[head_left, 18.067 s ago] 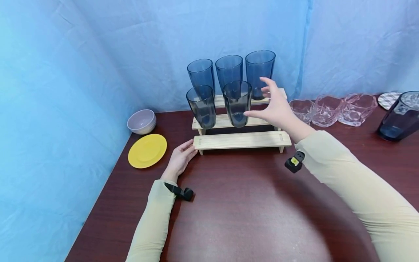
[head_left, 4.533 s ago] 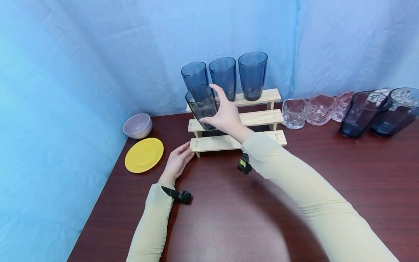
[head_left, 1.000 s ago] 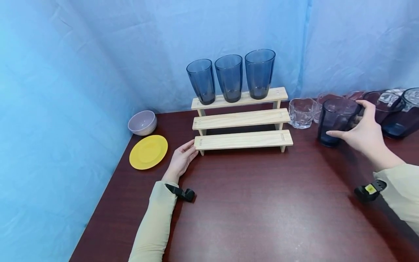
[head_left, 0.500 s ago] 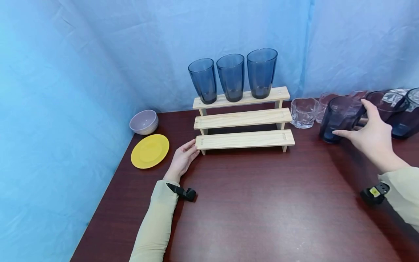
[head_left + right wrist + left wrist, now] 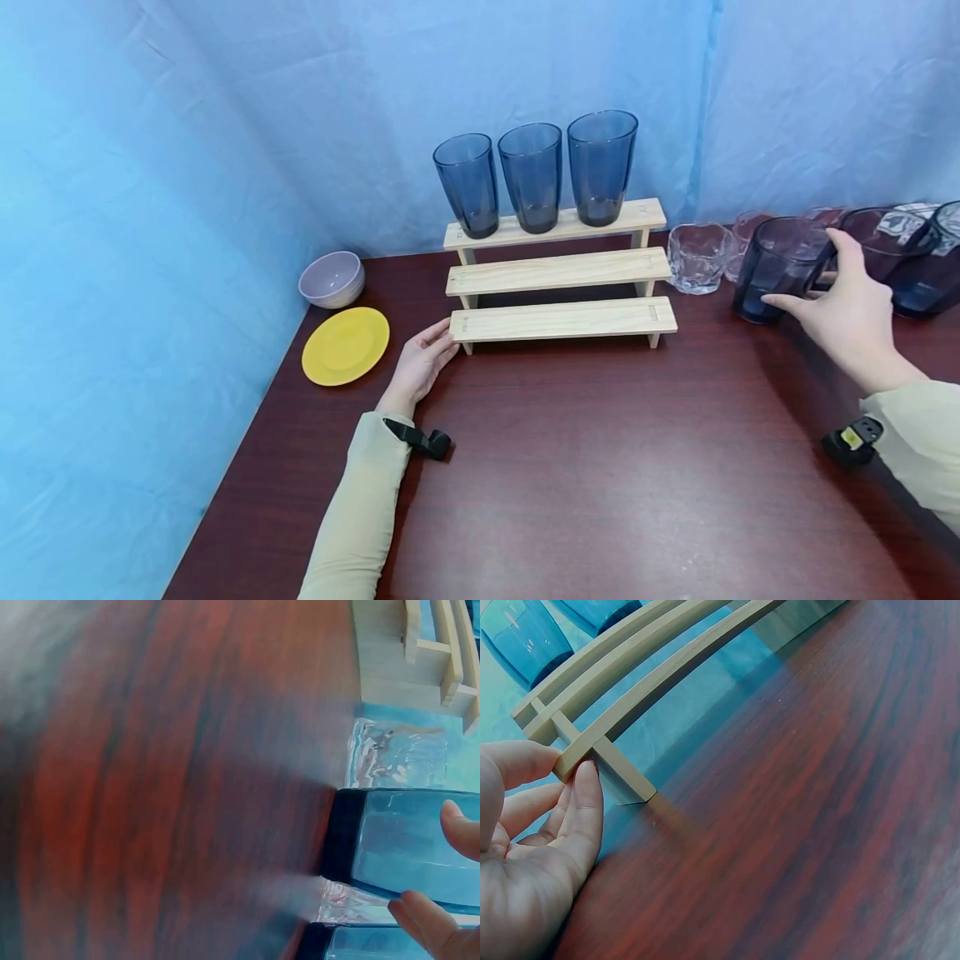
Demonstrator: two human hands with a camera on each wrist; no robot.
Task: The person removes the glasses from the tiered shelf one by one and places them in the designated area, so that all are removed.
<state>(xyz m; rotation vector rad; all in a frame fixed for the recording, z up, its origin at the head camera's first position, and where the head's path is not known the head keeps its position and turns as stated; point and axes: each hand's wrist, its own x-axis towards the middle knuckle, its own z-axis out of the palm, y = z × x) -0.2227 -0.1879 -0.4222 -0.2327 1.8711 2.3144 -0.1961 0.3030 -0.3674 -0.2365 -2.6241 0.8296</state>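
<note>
My left hand [image 5: 417, 371] pinches the left end of the lowest board of a three-tier wooden stand [image 5: 562, 321]; in the left wrist view, thumb and fingers [image 5: 585, 799] meet at the board's corner. Far to the right, my right hand [image 5: 858, 312] is curled round a dark blue drinking glass [image 5: 772, 275] standing upright on the table. The right wrist view shows the thumb [image 5: 456, 825] over the near side of this glass [image 5: 405, 840], with fingertips at its other edge. Three similar glasses [image 5: 531, 179] stand in a row on the top tier.
Several clear, wavy-sided glasses [image 5: 697, 258] stand right of the stand, partly behind the held glass. More dark blue glasses [image 5: 918, 283] are at the far right. A lilac bowl [image 5: 332, 279] and yellow plate [image 5: 345, 346] lie left. A blue curtain [image 5: 375, 100] hangs behind.
Earlier, two glasses left the middle tier; the last was carried to the right side of the table. Over the past second it shifted slightly backward. The left hand stays at the stand.
</note>
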